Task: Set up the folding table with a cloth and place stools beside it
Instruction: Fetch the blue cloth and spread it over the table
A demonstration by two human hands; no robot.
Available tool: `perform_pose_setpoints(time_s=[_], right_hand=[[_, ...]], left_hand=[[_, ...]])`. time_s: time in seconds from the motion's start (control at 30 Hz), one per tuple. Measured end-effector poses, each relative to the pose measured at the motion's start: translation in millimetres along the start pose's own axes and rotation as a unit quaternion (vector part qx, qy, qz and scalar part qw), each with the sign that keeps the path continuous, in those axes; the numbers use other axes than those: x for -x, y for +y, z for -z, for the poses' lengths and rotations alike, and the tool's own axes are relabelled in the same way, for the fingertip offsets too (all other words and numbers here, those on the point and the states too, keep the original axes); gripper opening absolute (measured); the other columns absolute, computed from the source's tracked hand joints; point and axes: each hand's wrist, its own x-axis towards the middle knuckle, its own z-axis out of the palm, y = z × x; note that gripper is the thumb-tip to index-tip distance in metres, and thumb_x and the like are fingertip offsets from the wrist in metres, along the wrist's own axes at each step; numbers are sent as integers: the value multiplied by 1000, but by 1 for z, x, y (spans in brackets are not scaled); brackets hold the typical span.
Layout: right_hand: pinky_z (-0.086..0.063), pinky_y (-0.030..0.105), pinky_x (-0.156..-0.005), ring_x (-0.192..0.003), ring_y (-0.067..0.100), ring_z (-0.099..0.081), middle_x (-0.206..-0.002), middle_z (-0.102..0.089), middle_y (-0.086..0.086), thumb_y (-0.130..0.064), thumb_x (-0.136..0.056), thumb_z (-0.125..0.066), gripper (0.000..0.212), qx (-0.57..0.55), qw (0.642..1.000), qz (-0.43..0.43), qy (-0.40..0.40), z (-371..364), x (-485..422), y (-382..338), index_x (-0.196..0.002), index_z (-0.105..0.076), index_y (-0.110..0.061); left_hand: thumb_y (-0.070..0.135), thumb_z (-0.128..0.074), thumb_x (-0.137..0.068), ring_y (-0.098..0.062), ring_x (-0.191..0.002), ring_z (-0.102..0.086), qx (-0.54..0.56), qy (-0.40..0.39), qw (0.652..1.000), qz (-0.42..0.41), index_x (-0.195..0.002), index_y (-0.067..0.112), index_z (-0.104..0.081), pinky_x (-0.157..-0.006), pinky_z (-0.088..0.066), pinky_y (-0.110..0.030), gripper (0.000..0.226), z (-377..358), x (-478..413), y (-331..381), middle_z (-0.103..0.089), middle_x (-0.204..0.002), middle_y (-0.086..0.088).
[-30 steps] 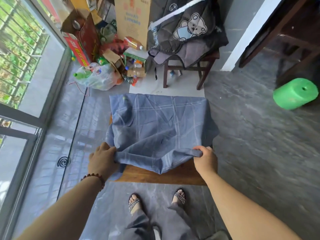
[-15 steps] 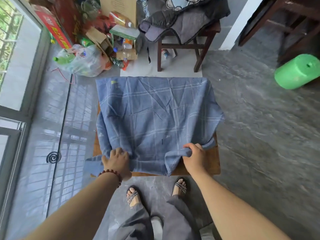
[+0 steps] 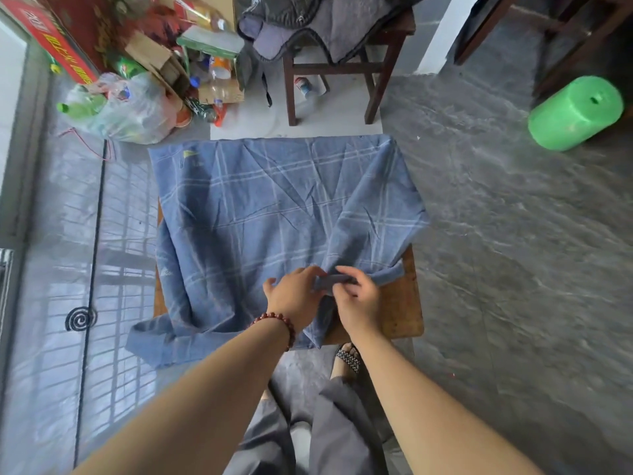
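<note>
A crumpled blue checked fabric cloth (image 3: pixel 260 214) is lying spread over the low brown wooden folding table (image 3: pixel 404 310), leaving the table's near right corner bare and trailing off its near left edge, while a round green plastic stool (image 3: pixel 575 113) is lying on its side well apart.

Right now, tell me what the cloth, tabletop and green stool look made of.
Cloth: woven fabric, likely cotton, matte blue; it creases and drapes. Tabletop: brown wood, worn, with dark marks. Green stool: probably moulded plastic, slightly glossy.
</note>
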Motion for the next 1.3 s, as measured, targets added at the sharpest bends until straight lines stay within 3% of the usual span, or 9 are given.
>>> perform_pose_setpoints(time_s=[0.1,0.17,0.27,0.4,0.57,0.77,0.93,1.1,1.3], right_hand=[[-47,29,-73,-79,18,-61,-94,-65,8,-5,-82,-61,18,-47,979,-93,176,13,-13,4,-94,-61,-19],[-51,36,-84,-93,24,-62,-98,-62,7,-15,-85,-63,19,-68,958,-182,211,19,-24,11,-103,-61,-9],[-52,37,-89,-98,23,-58,-95,-56,3,-42,-88,-60,35,-170,931,-303,110,20,-32,13,-102,-58,-10],[-48,32,-79,-113,25,-55,-124,-58,10,-60,-89,-46,59,-330,883,-333,-31,17,-38,5,-128,-51,-17],[-50,39,-90,-114,29,-57,-132,-56,13,-42,-86,-62,61,-312,893,-320,46,8,-51,-6,-137,-44,-14],[-43,33,-89,-115,33,-55,-132,-53,16,-15,-85,-66,60,-139,943,-239,184,26,-54,-3,-139,-40,-7],[-45,29,-89,-113,32,-56,-130,-55,11,-12,-87,-63,54,-93,951,-214,203,47,-52,4,-137,-43,-6],[-47,48,-95,-106,38,-60,-120,-62,18,-23,-84,-61,40,-43,939,-247,237,70,-53,34,-121,-54,-8],[-44,34,-74,-101,39,-61,-113,-64,23,-9,-88,-58,28,-131,908,-253,309,96,-46,54,-114,-58,1]], left_hand=[[30,-43,-95,-20,-114,-54,36,4,999,41,-116,32,-54,-100,-25,-41,24,-1,-6,5,-62,-118,5],[28,-42,-96,-26,-109,-55,95,11,994,59,-109,26,-57,-94,-32,-38,20,-4,-7,5,-64,-110,0],[23,-44,-96,-28,-79,-57,244,13,968,62,-90,17,-58,-68,-43,-30,16,-9,-7,3,-63,-87,-5],[8,-42,-97,-13,-61,-45,423,-53,898,110,-74,13,-53,-53,-37,-19,26,-12,-2,10,-52,-69,-1],[16,-41,-97,-12,-57,-41,309,-108,940,95,-68,13,-50,-52,-34,-22,30,-8,2,11,-45,-63,0],[50,-63,-82,-11,-81,-60,248,-147,956,59,-93,17,-62,-74,-46,-25,35,-13,4,14,-65,-85,6],[27,-72,-78,-16,-91,-59,107,-156,982,-24,-99,18,-59,-79,-45,-25,26,-24,5,25,-64,-94,2],[21,-68,-81,-13,-88,-57,84,-169,980,-55,-105,22,-62,-74,-38,-19,25,-36,6,44,-60,-90,7],[28,-69,-81,-12,-84,-55,66,-197,975,-84,-103,18,-65,-70,-40,-19,25,-56,8,66,-61,-88,4]])
